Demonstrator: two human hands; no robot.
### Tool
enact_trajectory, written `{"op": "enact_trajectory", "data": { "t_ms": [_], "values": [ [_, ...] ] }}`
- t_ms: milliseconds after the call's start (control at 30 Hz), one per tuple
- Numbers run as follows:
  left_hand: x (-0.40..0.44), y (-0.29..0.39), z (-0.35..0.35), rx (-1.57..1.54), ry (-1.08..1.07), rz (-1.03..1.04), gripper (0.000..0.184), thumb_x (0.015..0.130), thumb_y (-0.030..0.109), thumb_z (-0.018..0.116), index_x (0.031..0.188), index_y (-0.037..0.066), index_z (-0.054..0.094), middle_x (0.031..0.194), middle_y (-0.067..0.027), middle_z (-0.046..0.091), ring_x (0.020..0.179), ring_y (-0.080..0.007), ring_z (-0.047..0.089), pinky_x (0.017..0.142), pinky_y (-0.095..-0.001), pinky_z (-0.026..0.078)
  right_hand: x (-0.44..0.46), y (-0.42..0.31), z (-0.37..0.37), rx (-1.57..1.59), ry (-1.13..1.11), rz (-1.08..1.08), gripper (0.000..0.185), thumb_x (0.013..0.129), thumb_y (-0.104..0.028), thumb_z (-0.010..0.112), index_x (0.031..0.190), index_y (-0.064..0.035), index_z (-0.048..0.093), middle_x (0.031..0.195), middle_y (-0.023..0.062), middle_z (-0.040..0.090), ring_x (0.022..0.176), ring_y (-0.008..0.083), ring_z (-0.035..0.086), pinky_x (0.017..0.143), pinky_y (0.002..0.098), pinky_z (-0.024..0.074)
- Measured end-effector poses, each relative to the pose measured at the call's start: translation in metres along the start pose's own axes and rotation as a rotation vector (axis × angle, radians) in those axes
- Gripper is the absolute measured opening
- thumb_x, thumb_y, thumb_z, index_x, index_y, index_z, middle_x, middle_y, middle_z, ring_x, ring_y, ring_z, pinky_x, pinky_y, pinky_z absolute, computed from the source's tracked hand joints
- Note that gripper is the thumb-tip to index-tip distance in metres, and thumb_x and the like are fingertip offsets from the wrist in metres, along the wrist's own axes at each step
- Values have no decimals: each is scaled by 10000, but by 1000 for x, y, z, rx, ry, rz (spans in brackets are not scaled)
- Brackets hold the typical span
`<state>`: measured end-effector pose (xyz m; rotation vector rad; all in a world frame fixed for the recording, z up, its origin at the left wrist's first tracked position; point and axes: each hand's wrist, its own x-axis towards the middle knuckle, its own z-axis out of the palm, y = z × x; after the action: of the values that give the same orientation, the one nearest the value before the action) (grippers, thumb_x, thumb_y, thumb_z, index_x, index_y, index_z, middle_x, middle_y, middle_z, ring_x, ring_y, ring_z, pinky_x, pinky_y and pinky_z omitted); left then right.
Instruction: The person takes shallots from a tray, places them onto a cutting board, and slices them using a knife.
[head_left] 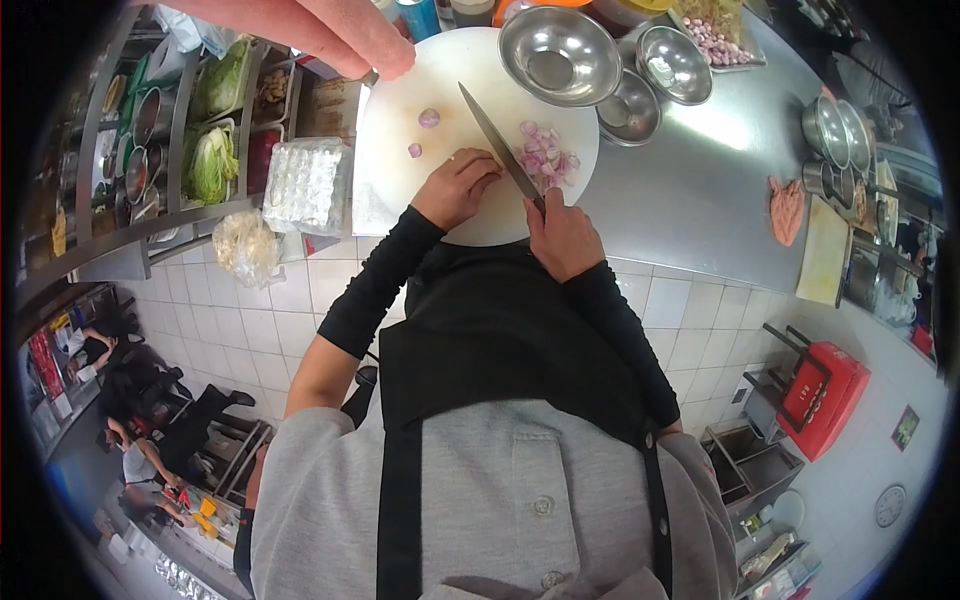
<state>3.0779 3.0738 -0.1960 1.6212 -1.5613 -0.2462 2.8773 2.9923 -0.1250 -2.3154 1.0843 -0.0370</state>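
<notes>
My right hand [565, 238] is closed around the handle of a long kitchen knife [498, 145]. Its blade slants up and to the left over a round white cutting board [400, 205]. Beside the blade, my left hand [460, 190] has its fingers curled on the board; whatever they pinch is hidden. To the right of the knife lies a pile of chopped purple shallots [546, 158]. Two shallot pieces, an upper one [429, 118] and a smaller lower one [415, 151], sit apart on the board's left side.
Metal bowls, including a large one [560, 58], crowd the board's upper right edge. A tray of small shallots [715, 38] stands behind. Another bare arm [345, 35] reaches in at upper left. Stacked egg trays [306, 187] lie left of the board. Co-workers appear at lower left.
</notes>
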Motion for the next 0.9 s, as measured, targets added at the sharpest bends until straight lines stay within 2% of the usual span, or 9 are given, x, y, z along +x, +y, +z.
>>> {"op": "enact_trajectory", "data": {
  "t_ms": [233, 433, 733, 900],
  "values": [
    [-4, -3, 9, 70, -1, 79, 247, 845, -24, 722, 1075, 59, 687, 1090, -62, 660, 978, -272, 680, 800, -379, 595, -1, -1, 1, -62, -33, 28, 337, 1060, -373, 564, 1034, -41, 512, 738, 277, 674, 731, 512, 677, 650, 620, 529],
    [-3, -6, 3, 127, -100, 133, 379, 776, -86, 710, 1130, 48, 690, 1155, -83, 667, 1038, -279, 677, 840, -386, 597, -4, -8, -16, -113, -92, 19, 345, 1065, -370, 549, 1037, -27, 518, 752, 270, 695, 734, 491, 703, 652, 586, 561],
    [-5, -10, 7, 191, -59, 183, 352, 778, -44, 667, 1120, 37, 673, 1149, -100, 653, 1006, -288, 683, 826, -378, 597, -4, -3, -17, -125, -73, -15, 339, 1059, -359, 557, 997, -27, 526, 734, 267, 690, 729, 485, 706, 652, 578, 569],
    [-8, -10, 9, 149, -77, 129, 366, 778, -71, 685, 1127, 38, 677, 1163, -102, 666, 1022, -299, 685, 839, -387, 598, -7, 4, -11, -92, -45, -18, 340, 1053, -360, 569, 1008, -25, 533, 746, 274, 685, 734, 491, 699, 653, 587, 565]
  ]
}}
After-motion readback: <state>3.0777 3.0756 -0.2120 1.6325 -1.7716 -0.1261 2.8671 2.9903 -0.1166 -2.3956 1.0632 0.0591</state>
